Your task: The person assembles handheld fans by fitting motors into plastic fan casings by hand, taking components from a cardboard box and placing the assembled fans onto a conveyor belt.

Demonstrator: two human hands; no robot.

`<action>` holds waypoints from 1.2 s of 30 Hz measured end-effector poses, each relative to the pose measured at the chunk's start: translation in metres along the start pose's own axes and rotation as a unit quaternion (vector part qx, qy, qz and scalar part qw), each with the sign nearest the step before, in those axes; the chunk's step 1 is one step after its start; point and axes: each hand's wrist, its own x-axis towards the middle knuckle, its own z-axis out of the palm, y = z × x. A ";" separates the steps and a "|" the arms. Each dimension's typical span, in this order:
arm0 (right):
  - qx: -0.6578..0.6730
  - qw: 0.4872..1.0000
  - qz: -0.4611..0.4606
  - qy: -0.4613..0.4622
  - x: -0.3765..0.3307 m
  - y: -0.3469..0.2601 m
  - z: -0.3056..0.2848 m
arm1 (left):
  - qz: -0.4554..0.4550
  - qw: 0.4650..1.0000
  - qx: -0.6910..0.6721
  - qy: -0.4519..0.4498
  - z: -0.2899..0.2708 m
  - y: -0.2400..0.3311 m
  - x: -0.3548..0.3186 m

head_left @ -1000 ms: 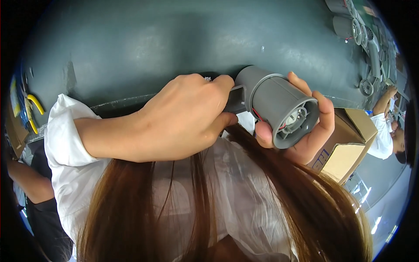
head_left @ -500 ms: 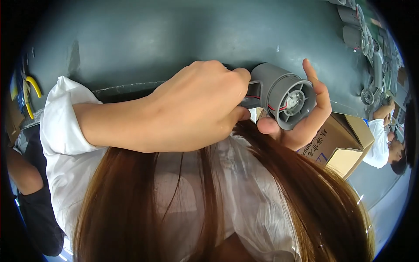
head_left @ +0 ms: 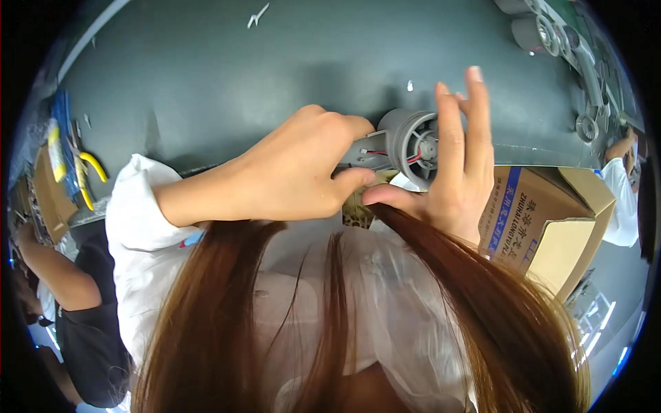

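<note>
We observe: fan housing (head_left: 394, 128) smooth, matt plastic; tabletop (head_left: 227, 76) smooth, faintly glossy; carton (head_left: 561, 251) matt cardboard; sleeve (head_left: 138, 206) creased, matt cloth.

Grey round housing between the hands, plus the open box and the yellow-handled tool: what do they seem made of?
Grey housing: probably moulded plastic, fairly matte; even colour and thin inner ribs suggest it.
Open box: cardboard, dull brown, with creased, bent flaps.
Yellow-handled tool: grips look like smooth plastic or rubber, from their even colour; its head is too small to judge.
</note>
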 end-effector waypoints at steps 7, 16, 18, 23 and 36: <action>0.094 0.992 0.068 0.042 -0.002 0.005 -0.001 | 0.097 0.985 0.048 0.134 -0.003 0.002 0.010; 0.181 0.976 0.093 0.083 -0.006 0.015 0.005 | 0.215 0.940 0.263 0.039 -0.010 0.004 0.023; 0.183 0.975 0.101 0.080 -0.006 0.015 0.003 | 0.217 0.932 0.289 0.020 -0.009 0.009 0.022; 0.182 0.976 0.088 0.086 -0.007 0.016 0.007 | 0.238 0.901 0.358 0.046 -0.004 0.006 0.020; 0.318 0.936 0.136 0.069 -0.001 0.037 0.011 | 0.191 0.919 0.338 0.065 0.001 0.015 0.024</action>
